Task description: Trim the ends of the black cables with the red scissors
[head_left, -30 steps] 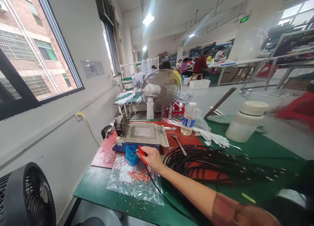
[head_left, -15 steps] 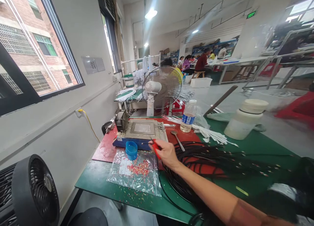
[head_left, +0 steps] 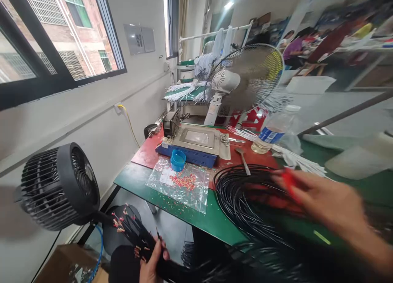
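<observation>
Black bundle of thin, copper-tipped cables (head_left: 140, 236): off the near edge of the green-topped bench (head_left: 132, 177), my left hand (head_left: 152, 263) wrapped round it.
Lone cable end (head_left: 158, 234): stands apart by my thumb.
Bright red, blurred tool (head_left: 290, 185): gripped in my right hand (head_left: 333, 205), beside the black cable coil (head_left: 235, 201).
Good handling: I should separate single ends gently, without bending them.

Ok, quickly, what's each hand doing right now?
Left hand: closed, holding a bundle of black cables with bared ends.
Right hand: motion-blurred, but holding a red object; what exactly it is, I can't tell.
</observation>
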### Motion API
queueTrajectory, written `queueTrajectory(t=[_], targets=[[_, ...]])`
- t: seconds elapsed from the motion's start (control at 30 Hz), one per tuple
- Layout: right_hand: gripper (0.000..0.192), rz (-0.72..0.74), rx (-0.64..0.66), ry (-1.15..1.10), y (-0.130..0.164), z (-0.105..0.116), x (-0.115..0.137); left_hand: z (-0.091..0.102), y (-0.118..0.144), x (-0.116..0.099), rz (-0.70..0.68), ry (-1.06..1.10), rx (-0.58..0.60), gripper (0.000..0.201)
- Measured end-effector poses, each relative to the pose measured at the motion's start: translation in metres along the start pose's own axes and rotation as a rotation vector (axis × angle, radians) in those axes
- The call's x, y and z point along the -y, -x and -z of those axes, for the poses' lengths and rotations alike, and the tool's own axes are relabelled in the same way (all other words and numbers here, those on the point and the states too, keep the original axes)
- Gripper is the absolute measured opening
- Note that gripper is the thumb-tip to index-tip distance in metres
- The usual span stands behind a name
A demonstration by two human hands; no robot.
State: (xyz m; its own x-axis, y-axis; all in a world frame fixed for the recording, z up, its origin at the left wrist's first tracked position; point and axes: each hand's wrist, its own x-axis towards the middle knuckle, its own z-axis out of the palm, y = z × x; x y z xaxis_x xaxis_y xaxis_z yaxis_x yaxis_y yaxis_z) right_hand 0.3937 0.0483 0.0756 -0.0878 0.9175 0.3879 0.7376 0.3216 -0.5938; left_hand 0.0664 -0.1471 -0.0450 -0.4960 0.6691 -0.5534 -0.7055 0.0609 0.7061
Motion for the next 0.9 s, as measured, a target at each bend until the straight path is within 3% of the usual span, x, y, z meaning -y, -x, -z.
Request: queueTrajectory(t=[0.03,0.1,0.17,0.23,0.33,0.43,0.57,0.9], targets=[[0.03,0.022,0.097,-0.085,0.006,-0.018,0.024,-0.004,0.002,-0.002,-0.02,-0.006,0.004,0.03],[0.032,0.151,0.471,-0.251,0.019,-0.055,0.071,-0.013,0.005,-0.009,-0.045,-0.015,-0.007,0.031],[0.032,0.307,0.759,-0.308,0.033,-0.088,0.107,-0.018,0.01,-0.016,-0.056,-0.005,-0.021,0.034],[0.034,0.384,0.918,-0.252,0.046,-0.112,0.129,-0.021,0.017,-0.023,-0.059,0.012,-0.04,0.039],[0.035,0.427,1.085,-0.186,0.06,-0.133,0.139,-0.02,0.025,-0.028,-0.074,0.003,-0.107,0.041],[0.037,0.447,1.158,-0.172,0.064,-0.143,0.136,-0.02,0.028,-0.029,-0.099,-0.055,-0.13,0.037],[0.042,0.467,1.157,-0.191,0.062,-0.147,0.128,-0.024,0.026,-0.024,-0.126,-0.137,-0.099,0.036],[0.052,0.341,1.151,-0.311,0.054,-0.149,0.121,-0.047,0.024,-0.026,-0.139,-0.234,-0.146,0.046]])
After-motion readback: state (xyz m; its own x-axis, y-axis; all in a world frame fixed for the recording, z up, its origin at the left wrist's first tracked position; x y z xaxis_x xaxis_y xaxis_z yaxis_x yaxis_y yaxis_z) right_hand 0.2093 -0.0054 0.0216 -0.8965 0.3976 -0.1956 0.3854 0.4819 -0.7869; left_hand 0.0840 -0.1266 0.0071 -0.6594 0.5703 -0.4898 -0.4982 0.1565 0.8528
